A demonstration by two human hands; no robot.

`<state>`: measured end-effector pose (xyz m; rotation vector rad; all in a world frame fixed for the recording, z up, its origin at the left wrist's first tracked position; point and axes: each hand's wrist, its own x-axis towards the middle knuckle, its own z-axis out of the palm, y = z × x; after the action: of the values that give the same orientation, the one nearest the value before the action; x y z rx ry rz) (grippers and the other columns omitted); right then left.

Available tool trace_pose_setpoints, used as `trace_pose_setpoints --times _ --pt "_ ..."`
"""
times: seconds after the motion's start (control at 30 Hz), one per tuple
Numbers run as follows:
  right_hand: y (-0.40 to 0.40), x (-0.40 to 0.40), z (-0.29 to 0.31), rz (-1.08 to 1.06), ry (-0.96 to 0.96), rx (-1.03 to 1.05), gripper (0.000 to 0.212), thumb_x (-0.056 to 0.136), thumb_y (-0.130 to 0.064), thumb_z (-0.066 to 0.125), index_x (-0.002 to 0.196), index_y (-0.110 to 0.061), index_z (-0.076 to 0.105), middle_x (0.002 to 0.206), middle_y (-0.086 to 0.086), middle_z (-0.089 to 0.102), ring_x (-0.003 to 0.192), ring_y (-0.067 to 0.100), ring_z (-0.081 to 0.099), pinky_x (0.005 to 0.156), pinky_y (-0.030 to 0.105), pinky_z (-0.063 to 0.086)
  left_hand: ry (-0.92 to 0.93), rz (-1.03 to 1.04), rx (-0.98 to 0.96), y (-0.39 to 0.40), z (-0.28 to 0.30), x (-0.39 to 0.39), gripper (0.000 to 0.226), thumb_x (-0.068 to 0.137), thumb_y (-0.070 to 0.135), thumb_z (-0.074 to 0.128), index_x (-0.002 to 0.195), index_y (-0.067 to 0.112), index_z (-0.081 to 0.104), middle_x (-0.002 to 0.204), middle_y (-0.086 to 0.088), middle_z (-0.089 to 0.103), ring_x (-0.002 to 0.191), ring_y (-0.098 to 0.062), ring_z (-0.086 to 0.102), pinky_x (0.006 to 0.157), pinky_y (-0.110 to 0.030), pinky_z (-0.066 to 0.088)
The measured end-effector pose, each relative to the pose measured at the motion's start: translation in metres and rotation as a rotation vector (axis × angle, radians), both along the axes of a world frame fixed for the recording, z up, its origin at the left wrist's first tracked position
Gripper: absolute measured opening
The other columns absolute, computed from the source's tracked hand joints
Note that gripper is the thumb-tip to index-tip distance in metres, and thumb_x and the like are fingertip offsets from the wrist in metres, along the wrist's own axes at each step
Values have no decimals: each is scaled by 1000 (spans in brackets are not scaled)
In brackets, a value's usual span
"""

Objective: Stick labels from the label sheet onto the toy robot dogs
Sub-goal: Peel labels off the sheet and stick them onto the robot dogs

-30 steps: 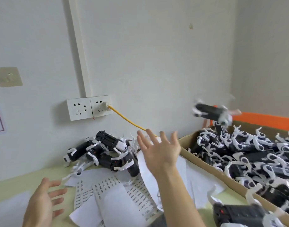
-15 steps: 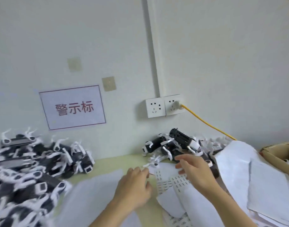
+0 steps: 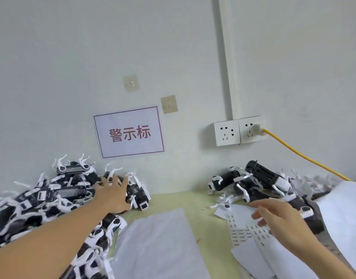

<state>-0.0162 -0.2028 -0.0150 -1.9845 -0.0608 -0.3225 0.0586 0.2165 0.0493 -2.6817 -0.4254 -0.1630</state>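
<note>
Toy robot dogs (image 3: 52, 198) heaped at lower left; left hand (image 3: 112, 195) on the pile, label sheet (image 3: 247, 228) under the right hand.

Left hand lies spread over the right shoulder of the heap, fingers extended and splayed, touching the black-and-white bodies; no single dog is seen gripped. The dog nearest its fingertips (image 3: 138, 195) lies just right of and beyond them, at centre-left of the frame, long axis running from upper left down to lower right, its white-faced end pointing lower right. Judged the likeliest pick, and the left hand is far the nearer. Right hand (image 3: 282, 222) hovers at lower right over the label sheet, fingers loosely curled, holding nothing visible. A second, smaller cluster of dogs (image 3: 253, 182) lies just beyond that hand, bodies angled upper left to lower right.
</note>
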Motion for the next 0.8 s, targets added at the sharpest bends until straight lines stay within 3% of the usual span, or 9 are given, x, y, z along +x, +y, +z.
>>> trace_pose_setpoints --times 0.13,0.23,0.37,0.43,0.5,0.57,0.67,0.73,0.8 --pt "3 -1 -1 16 -1 9 27 99 -12 51 94 -27 73 79 -4 74 72 14 69 56 23 46 -119 201 -371 9 -5 6 119 77 71 66 157 31 -14 164 -19 -15 146 -56 5 113 -69 23" --pt "4 -1 -1 27 3 -3 27 99 -13 50 94 -29 72 79 -4 74 73 13 69 57 24 47 -14 293 -343 0 -9 11 117 71 77 64 158 34 -3 166 -18 -6 146 -53 15 110 -74 22" --pt "4 -3 0 37 8 -14 28 99 -13 50 93 -29 72 79 -3 74 72 14 69 59 27 47 26 90 -474 -5 -4 9 69 71 51 58 136 33 42 140 -4 55 132 -38 44 112 -54 30" --pt "4 -6 2 44 16 -23 29 99 -14 50 93 -30 72 80 -3 74 72 14 70 59 27 46 3 -54 -553 10 3 -3 32 76 47 57 104 32 60 108 6 67 110 -23 59 97 -37 43" --pt "5 -8 3 42 15 -32 28 100 -14 51 93 -30 73 78 -4 75 71 13 70 61 28 46 -103 -182 -675 31 19 -21 10 86 38 61 90 33 68 99 8 71 98 -21 65 80 -31 50" --pt "6 -9 4 41 14 -39 28 100 -14 51 92 -29 73 77 -4 75 70 14 70 62 30 46 -285 -141 -565 61 36 -34 16 90 42 62 103 37 68 121 3 68 114 -25 60 92 -39 49" --pt "7 -11 4 34 26 -40 28 100 -14 52 91 -30 73 76 -5 75 70 15 71 62 31 47 -239 190 -470 104 43 -48 70 82 68 62 144 40 43 160 -7 29 147 -37 24 117 -52 27" --pt "7 -12 4 26 31 -50 28 100 -14 52 91 -31 74 73 -7 75 70 15 71 62 32 48 -184 253 -684 111 36 -51 63 79 69 65 124 26 63 154 -14 35 150 -33 15 118 -48 26" --pt "8 -13 3 28 38 -68 28 100 -14 53 91 -31 74 72 -10 74 67 15 71 62 32 48 -217 208 -734 97 26 -48 37 85 51 68 85 14 68 122 -11 62 141 -31 34 112 -44 33"
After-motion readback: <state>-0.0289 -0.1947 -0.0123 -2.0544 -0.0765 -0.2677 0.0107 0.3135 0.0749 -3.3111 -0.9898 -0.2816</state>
